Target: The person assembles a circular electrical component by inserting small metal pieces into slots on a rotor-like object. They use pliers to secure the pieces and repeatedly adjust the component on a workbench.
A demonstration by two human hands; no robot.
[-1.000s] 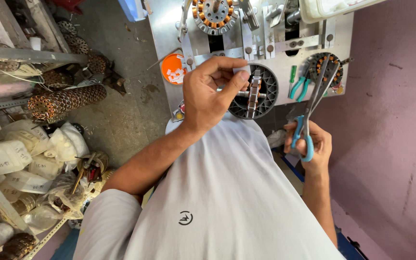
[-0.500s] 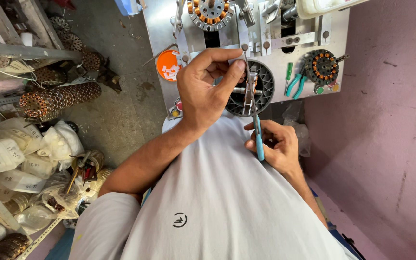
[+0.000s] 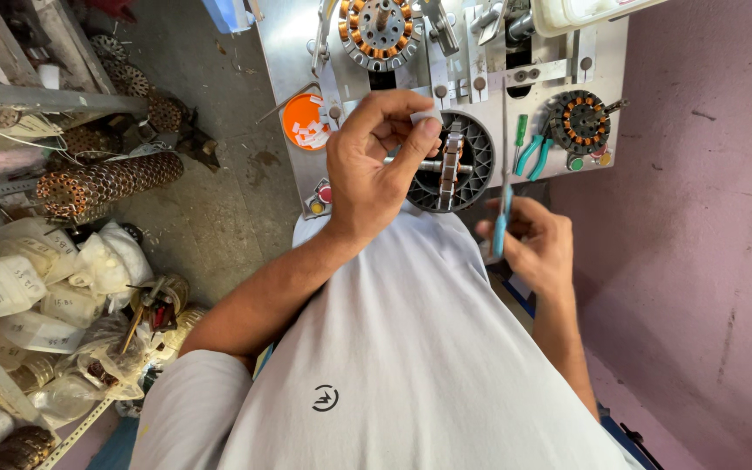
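Observation:
My left hand [image 3: 376,170] pinches a small white slip [image 3: 429,116] between thumb and fingertips, just left of a metal core [image 3: 452,165] standing on a shaft inside a black round housing [image 3: 480,157]. My right hand [image 3: 537,244] grips a slim teal-handled tool [image 3: 502,222] whose thin metal shaft points up past the housing's right edge. Both hands hover over the grey metal workbench [image 3: 293,52].
An orange lid [image 3: 305,122] with white slips lies left of my left hand. Copper-wound stators sit at the top [image 3: 380,26] and the right [image 3: 580,122], with teal-handled pliers [image 3: 530,157] between. Shelves of coils and bags [image 3: 63,261] line the left; a pink wall [image 3: 707,218] closes the right.
My right hand has moved left and down from the bench's right side, bringing its teal-handled tool upright beside the housing. My left hand has stayed at the core with the white slip.

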